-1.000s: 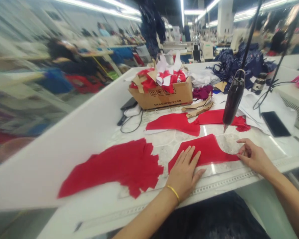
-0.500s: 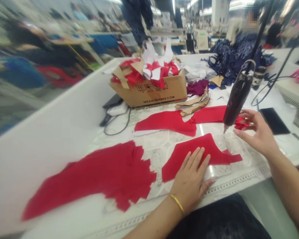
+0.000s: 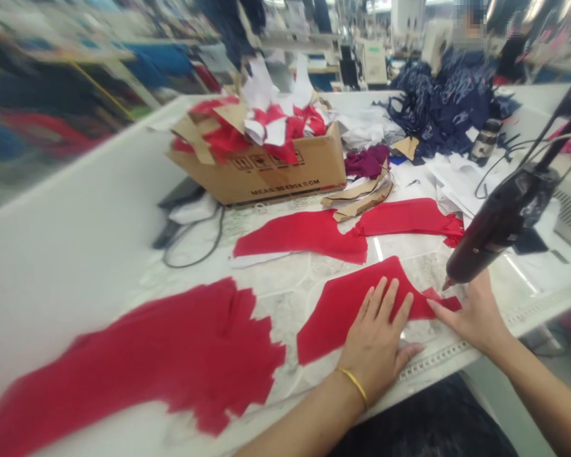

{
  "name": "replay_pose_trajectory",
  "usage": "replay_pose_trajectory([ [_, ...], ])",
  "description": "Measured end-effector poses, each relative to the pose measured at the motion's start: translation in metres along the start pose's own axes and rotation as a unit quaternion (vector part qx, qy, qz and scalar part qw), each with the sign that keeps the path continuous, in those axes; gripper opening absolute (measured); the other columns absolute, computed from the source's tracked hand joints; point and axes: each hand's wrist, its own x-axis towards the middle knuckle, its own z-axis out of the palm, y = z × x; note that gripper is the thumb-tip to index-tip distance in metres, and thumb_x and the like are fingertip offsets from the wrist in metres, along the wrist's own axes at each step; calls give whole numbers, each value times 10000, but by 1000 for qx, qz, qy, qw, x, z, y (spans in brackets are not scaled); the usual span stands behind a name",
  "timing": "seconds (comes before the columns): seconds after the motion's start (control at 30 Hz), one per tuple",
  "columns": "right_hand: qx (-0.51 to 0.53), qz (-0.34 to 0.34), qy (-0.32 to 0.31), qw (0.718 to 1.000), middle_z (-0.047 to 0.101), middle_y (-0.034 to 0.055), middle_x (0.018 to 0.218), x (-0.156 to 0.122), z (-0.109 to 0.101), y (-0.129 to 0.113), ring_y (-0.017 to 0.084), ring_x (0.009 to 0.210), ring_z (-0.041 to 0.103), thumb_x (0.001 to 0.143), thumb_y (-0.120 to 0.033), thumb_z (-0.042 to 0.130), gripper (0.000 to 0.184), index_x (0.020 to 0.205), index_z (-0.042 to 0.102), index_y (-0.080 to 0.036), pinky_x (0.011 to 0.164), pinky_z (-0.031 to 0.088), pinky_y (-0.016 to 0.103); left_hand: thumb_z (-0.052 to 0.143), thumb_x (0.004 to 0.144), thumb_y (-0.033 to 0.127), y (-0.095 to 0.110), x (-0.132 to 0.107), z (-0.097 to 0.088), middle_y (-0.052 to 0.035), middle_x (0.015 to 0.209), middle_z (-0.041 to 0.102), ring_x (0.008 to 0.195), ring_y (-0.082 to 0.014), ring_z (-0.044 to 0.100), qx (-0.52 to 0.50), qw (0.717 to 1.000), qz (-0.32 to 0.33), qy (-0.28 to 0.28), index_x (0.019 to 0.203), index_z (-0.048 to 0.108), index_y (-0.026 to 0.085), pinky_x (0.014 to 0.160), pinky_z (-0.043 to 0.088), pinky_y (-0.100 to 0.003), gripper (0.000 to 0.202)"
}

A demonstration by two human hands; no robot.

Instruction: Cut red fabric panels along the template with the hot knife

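Observation:
My left hand (image 3: 378, 339), with a gold bangle on the wrist, lies flat with fingers spread on a red fabric piece (image 3: 342, 304) near the table's front edge. My right hand (image 3: 471, 314) rests with fingers stretched out on that piece's narrow right tip. A dark hanging tool (image 3: 499, 222) slants just above my right hand, its point close to the fabric tip. I cannot see whether the hand touches the tool.
A larger red fabric piece (image 3: 171, 362) lies at the left and two more red pieces (image 3: 314, 231) behind. A cardboard box (image 3: 276, 171) holds scraps. Cardboard patterns (image 3: 361, 193), dark blue cloth (image 3: 438, 108) and cables (image 3: 190, 254) lie on the white table (image 3: 76, 209).
My right hand came back down from beside the hanging tool to the fabric's right tip. The tool now slants over it. My left hand stayed flat on the piece. The view shifted left.

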Motion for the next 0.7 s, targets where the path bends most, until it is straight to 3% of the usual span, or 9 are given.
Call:
replay_pose_trajectory([
  [0.17, -48, -10, -33, 998, 657, 122, 967, -19, 6, 8, 359, 952, 640, 763, -341, 698, 340, 1056, 597, -200, 779, 569, 516, 509, 1006, 610, 0, -1, 0, -224, 1602, 423, 1513, -409, 363, 3, 1000, 3, 18, 1540, 477, 148, 1199, 386, -569, 707],
  [0.23, -39, -20, -26, 999, 661, 129, 1007, -21, 5, 10, 350, 969, 634, 783, -237, 622, 265, 1046, 599, -208, 800, 572, 526, 517, 1001, 612, -1, 0, -1, -230, 1581, 449, 1493, -410, 395, 12, 1000, 9, 26, 1527, 495, 146, 1180, 411, -559, 703],
  [0.4, 59, 9, -1, 998, 603, 147, 1322, -25, -5, 17, 333, 1237, 585, 801, -100, 503, 607, 1394, 494, -230, 1028, 526, 596, 542, 990, 605, -1, 2, -1, -227, 1549, 491, 1460, -421, 438, 21, 999, 4, 31, 1506, 528, 159, 1168, 414, -574, 682],
  [0.57, 185, 33, 33, 982, 475, 137, 1525, -2, -18, 15, 317, 1367, 531, 894, -225, 571, 701, 1551, 336, -295, 1137, 465, 608, 516, 1001, 608, 1, 2, 5, -218, 1575, 463, 1495, -416, 387, 9, 1000, -8, 25, 1499, 540, 163, 1202, 364, -587, 668],
  [0.63, 226, 27, 60, 972, 472, 130, 1532, 21, -16, 7, 304, 1352, 549, 910, -321, 654, 695, 1533, 345, -322, 1161, 451, 597, 510, 1004, 606, 0, 2, 6, -214, 1582, 456, 1503, -412, 376, 7, 1000, -12, 27, 1506, 534, 166, 1204, 362, -587, 668],
  [0.7, 268, 30, 74, 960, 486, 136, 1517, 48, -8, -4, 310, 1286, 595, 838, -439, 766, 753, 1477, 386, -317, 1109, 505, 582, 514, 1004, 602, 0, 1, 6, -213, 1589, 449, 1506, -410, 372, 7, 999, -12, 31, 1510, 530, 167, 1201, 370, -584, 668],
])
